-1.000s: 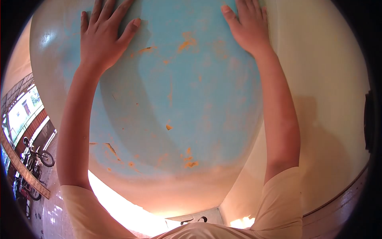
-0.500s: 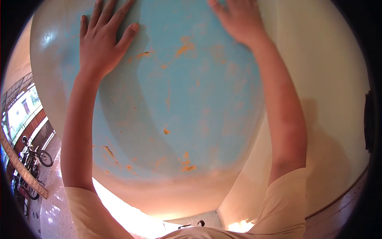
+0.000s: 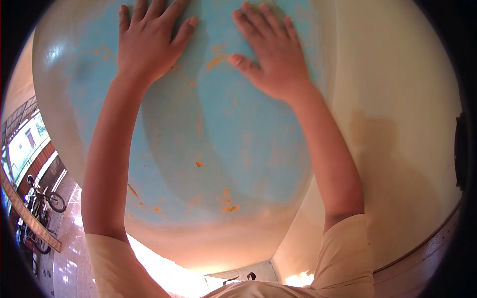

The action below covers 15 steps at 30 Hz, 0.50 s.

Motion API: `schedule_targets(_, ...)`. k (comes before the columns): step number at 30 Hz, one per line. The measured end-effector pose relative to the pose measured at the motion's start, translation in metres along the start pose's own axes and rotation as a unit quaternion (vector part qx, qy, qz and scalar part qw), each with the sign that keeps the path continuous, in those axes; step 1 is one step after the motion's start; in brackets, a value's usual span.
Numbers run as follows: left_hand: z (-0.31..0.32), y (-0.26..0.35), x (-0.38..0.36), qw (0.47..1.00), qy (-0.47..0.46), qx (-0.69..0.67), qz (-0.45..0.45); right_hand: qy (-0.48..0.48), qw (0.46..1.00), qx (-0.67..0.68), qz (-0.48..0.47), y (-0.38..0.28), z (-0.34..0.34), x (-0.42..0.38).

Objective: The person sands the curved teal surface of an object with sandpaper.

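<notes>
A large light-blue painted surface (image 3: 248, 149) fills the middle of the head view, with worn edges and several orange patches where the paint has chipped. My left hand (image 3: 149, 44) lies against its upper left part, fingers spread and the tips cut off by the top of the view. Against the upper right part rests my right hand (image 3: 276, 59), palm toward the surface and fingers apart. Between the two hands runs an orange chipped patch (image 3: 216, 60). Neither hand shows anything held, though the palms are hidden.
On the right is a cream wall (image 3: 402, 74) bearing a shadow. At the far left, parked motorbikes (image 3: 42, 203) stand beyond a tiled floor (image 3: 69, 258). A slanting wooden strip (image 3: 30, 218) crosses in front of them. Bright light enters below the blue surface.
My right hand has slid left and down, so all its fingers now show. My left hand has shifted right and slightly up. The hands are closer together.
</notes>
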<state>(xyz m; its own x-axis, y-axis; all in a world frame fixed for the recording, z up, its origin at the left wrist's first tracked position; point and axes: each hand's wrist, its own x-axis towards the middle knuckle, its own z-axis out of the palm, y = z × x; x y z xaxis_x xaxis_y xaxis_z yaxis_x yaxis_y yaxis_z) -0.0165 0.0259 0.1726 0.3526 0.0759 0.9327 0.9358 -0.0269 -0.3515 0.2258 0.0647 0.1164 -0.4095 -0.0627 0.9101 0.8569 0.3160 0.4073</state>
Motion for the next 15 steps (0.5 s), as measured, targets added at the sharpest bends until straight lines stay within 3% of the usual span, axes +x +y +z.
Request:
schedule_targets(1,-0.001,0.003,-0.003,1.000,0.002,-0.013,-0.007,-0.106,0.991,-0.086,0.010,0.010,-0.012,0.011)
schedule_targets(6,0.005,-0.001,-0.012,1.000,0.004,0.011,0.019,-0.083,0.990,-0.056,0.103,0.058,-0.019,0.052)
schedule_targets(10,0.007,0.001,-0.021,1.000,-0.003,0.007,0.028,-0.095,0.981,-0.072,0.155,0.036,-0.020,0.047)
schedule_targets(14,0.013,0.012,-0.023,0.999,0.023,0.005,0.038,-0.134,0.981,-0.080,0.112,-0.010,-0.021,-0.002)
schedule_targets(15,0.012,0.018,-0.020,0.999,0.017,0.003,0.033,-0.064,0.994,-0.039,0.083,-0.013,-0.011,-0.020)
